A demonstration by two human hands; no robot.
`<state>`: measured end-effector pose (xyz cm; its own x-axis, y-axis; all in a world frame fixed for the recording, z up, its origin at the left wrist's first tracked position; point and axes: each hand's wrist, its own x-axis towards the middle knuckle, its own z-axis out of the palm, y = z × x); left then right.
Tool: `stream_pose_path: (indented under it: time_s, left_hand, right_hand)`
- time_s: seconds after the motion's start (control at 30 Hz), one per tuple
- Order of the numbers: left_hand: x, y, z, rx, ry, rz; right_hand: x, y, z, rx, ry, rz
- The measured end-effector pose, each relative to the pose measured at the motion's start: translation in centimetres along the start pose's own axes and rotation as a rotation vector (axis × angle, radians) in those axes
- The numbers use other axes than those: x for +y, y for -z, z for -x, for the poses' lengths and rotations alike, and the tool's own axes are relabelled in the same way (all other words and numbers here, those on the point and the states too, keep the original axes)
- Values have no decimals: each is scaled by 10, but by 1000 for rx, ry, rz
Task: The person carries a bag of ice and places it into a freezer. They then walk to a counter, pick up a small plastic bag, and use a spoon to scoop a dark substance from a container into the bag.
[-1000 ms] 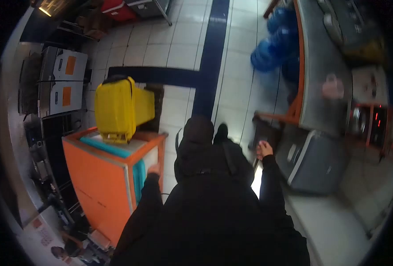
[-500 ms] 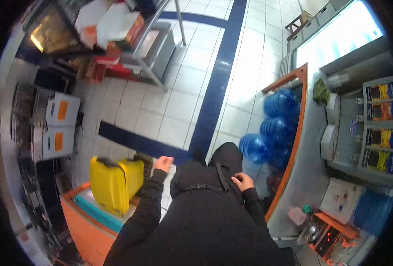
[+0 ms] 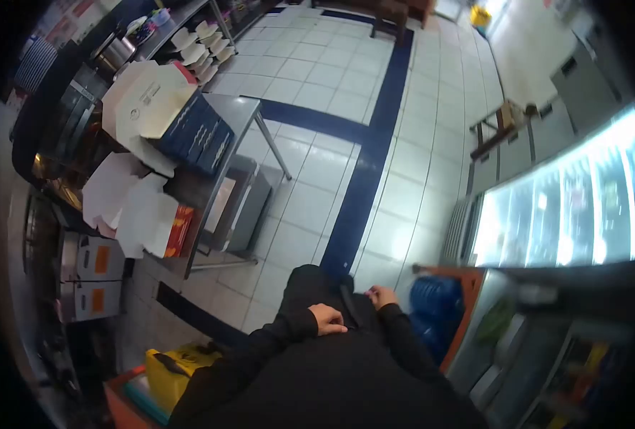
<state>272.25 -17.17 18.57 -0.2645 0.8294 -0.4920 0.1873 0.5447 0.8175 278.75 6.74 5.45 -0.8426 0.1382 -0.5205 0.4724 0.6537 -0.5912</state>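
Note:
My left hand (image 3: 327, 319) hovers at my waist against my black clothing, beside a dark strap (image 3: 349, 306). Its fingers are loosely bent and apart, and I see nothing in them. Just right of the strap, my right hand (image 3: 382, 297) is closed. A tiny pinkish bit shows at its fingertips, too small to name. Blue water jugs (image 3: 435, 300) stand to the right of that hand. A yellow case (image 3: 171, 379) sits at the lower left, partly covered by my left sleeve.
Open pizza boxes (image 3: 149, 104) lie on a metal table (image 3: 235, 107) at the left. White boxes with orange labels (image 3: 97, 261) stand below them. A lit glass-front fridge (image 3: 553, 207) is on the right, with a wooden stool (image 3: 500, 129) beyond it. Tiled floor (image 3: 296, 193) runs ahead.
The view has shifted forward and up, showing more of the table and fridge. My left hand has come in from the left to my waist. My right hand has risen slightly from my thigh.

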Motion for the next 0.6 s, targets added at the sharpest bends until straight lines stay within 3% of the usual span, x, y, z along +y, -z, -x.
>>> stream_pose_path:
  time_s: [0.1, 0.17, 0.27, 0.33, 0.37, 0.43, 0.5, 0.6]
  left_hand:
    - [-11, 59, -72, 76, 14, 2]
    - [-14, 123, -112, 16, -6, 25]
    - [-35, 219, -174, -148, -90, 49]
    - [-35, 294, -212, -274, -51, 197]
    - [-33, 326, -227, -311, -87, 164]
    - [-26, 385, -261, -199, -145, 129]
    - [-10, 449, -307, -260, -144, 33]
    - [24, 548, -360, -159, -180, 11]
  right_hand:
    - [15, 27, -71, -220, -43, 7]
    - [59, 33, -130, -328, 14, 29]
    - [60, 86, -184, -99, -180, -75]
    - [48, 140, -212, 254, -516, -369]
    - [38, 162, -221, 308, -539, -386]
    - [25, 211, -247, 503, -778, -958]
    - [24, 255, -266, 554, -741, -926]
    - [18, 312, -314, 664, -738, -965]
